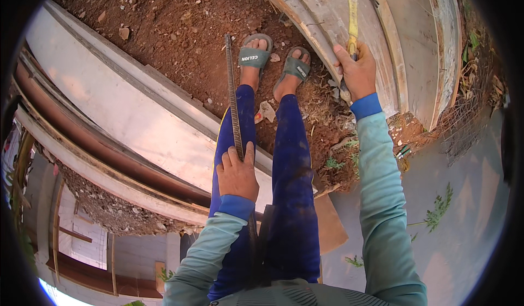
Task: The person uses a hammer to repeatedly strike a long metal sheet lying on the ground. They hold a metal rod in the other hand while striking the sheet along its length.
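Observation:
My left hand (pixel 236 176) grips a long ribbed steel bar (pixel 232 98), which rests upright along my left leg in the picture and passes under my wrist. My right hand (pixel 357 71) is closed around a claw hammer (pixel 352 22) with a yellow and dark handle, its metal head toward the top, over pale wooden boards (pixel 379 44) at the upper right. Below the hands are my blue-clad legs and my feet in grey-green slide sandals (pixel 252 58) on reddish soil (pixel 158 27).
Long white boards (pixel 109 87) and a rusty brown strip (pixel 60 109) cross the left side. A grey surface (pixel 447 213) with small plants lies at lower right, with tangled wire mesh (pixel 458 137) beside the right boards. Structures with timber framing (pixel 82 235) appear at lower left.

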`<state>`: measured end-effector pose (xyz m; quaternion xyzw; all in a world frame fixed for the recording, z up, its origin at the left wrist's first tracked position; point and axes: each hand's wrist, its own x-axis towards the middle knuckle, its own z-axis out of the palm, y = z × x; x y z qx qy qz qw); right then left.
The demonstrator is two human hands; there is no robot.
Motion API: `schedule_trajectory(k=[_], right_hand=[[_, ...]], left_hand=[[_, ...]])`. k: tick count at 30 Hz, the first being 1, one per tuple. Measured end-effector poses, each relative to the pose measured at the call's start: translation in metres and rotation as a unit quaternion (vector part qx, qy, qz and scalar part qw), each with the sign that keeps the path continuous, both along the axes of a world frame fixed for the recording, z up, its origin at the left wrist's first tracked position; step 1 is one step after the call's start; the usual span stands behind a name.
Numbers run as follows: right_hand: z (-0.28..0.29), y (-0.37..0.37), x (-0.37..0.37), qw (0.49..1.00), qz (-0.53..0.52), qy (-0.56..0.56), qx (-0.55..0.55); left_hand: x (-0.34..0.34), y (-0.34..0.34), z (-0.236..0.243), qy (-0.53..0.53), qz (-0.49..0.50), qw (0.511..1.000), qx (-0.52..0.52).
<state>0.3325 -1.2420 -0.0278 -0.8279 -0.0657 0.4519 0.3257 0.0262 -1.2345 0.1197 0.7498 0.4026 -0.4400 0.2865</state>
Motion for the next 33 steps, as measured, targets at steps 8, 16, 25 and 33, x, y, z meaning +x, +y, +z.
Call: schedule_trajectory(k=[8,16,25,33], right_hand=[[-0.087,0.025,0.013,0.994,0.009,-0.09,0.063],[-0.079,0.034,0.014,0.995,0.02,-0.079,0.049],[0.004,0.016,0.029,0.999,0.011,0.015,-0.031],[0.072,-0.009,0.007,0.997,-0.073,-0.018,-0.011]], left_hand=[[0.0,-0.015,-0.012,0.011,-0.044,0.999,-0.01],[0.001,-0.012,-0.012,0.004,-0.021,1.0,-0.02],[-0.005,-0.017,-0.014,-0.014,-0.002,1.0,-0.007],[-0.003,-0.016,-0.015,-0.018,0.015,1.0,-0.015]])
